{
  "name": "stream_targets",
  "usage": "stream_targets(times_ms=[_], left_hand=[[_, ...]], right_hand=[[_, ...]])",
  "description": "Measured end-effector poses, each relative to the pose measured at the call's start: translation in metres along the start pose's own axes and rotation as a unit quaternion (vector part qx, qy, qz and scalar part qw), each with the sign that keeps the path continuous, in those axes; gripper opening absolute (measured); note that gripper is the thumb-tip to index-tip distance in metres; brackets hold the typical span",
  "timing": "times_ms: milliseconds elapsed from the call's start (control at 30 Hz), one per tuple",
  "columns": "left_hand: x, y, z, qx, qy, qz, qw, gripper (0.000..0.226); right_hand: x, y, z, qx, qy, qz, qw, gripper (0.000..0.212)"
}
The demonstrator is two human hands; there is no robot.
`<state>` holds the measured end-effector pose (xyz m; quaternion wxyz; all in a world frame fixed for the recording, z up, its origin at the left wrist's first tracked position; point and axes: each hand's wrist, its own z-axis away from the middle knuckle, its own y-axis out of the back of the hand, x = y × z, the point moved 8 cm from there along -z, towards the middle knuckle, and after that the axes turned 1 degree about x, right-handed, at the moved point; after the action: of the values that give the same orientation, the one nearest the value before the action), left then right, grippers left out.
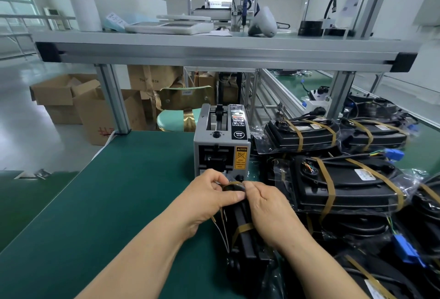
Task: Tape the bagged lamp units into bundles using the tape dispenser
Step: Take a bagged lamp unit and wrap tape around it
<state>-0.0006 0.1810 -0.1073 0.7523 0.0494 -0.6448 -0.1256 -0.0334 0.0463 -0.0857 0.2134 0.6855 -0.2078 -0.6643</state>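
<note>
A black bagged lamp unit (245,239) stands on edge on the green mat in front of me, with one amber tape band round its middle. My left hand (209,196) and my right hand (264,205) meet at its far top end, both pinching an amber tape strip (234,183) laid over that end. The grey tape dispenser (221,141) stands just behind my hands, its outlet facing me.
Several taped bundles of bagged lamp units (338,184) lie stacked to the right, with blue connectors sticking out. A metal shelf (214,48) spans overhead on aluminium posts. Cardboard boxes (78,105) and a mint chair (176,117) sit beyond the green mat (119,191).
</note>
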Motion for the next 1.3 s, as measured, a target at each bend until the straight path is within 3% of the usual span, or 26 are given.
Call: stream_targets(times_ms=[100,200,367,467,533,600,667,733,833,1000,1100,1200,1300], left_hand=[[0.001,0.001,0.007,0.018,-0.010,0.021,1.000,0.025],[-0.003,0.002,0.022,0.038,-0.036,0.048,0.997,0.013],[-0.048,0.050,0.056,0.158,-0.025,0.035,0.986,0.019],[-0.076,0.058,0.064,0.093,0.029,0.028,0.995,0.049],[-0.088,0.055,0.061,0.012,0.068,0.147,0.987,0.061],[-0.088,0.060,0.058,-0.047,0.075,0.297,0.951,0.054],[-0.081,0.073,0.054,-0.077,0.060,0.357,0.929,0.044],[-0.085,0.094,0.045,-0.055,0.057,0.387,0.919,0.037],[-0.084,0.120,0.030,-0.028,0.028,0.389,0.920,0.031],[-0.062,0.162,-0.004,0.081,0.007,0.326,0.942,0.040],[-0.061,0.185,-0.043,0.177,0.040,0.346,0.920,0.031],[-0.068,0.191,-0.085,0.255,0.071,0.389,0.883,0.015],[-0.075,0.185,-0.118,0.290,0.096,0.391,0.868,0.027]], right_hand=[[-0.003,-0.002,0.002,-0.020,-0.010,-0.013,1.000,0.047],[-0.001,-0.005,0.001,-0.092,-0.027,0.001,0.995,0.046],[0.008,0.010,-0.002,-0.136,-0.063,-0.006,0.989,0.041],[0.000,0.005,-0.006,-0.157,-0.062,-0.090,0.981,0.035],[-0.014,-0.010,-0.008,-0.208,-0.047,-0.139,0.967,0.035],[-0.033,-0.028,-0.010,-0.262,-0.027,-0.181,0.948,0.036],[-0.052,-0.046,-0.018,-0.290,-0.004,-0.174,0.941,0.036],[-0.066,-0.062,-0.031,-0.303,0.006,-0.159,0.940,0.034],[-0.084,-0.083,-0.053,-0.283,0.012,-0.120,0.951,0.036],[-0.111,-0.078,-0.079,-0.161,0.093,-0.045,0.982,0.040],[-0.112,-0.073,-0.079,-0.084,0.128,-0.020,0.988,0.029],[-0.102,-0.102,-0.081,-0.065,0.119,0.004,0.991,0.058],[-0.093,-0.137,-0.101,-0.076,0.056,-0.028,0.995,0.071]])
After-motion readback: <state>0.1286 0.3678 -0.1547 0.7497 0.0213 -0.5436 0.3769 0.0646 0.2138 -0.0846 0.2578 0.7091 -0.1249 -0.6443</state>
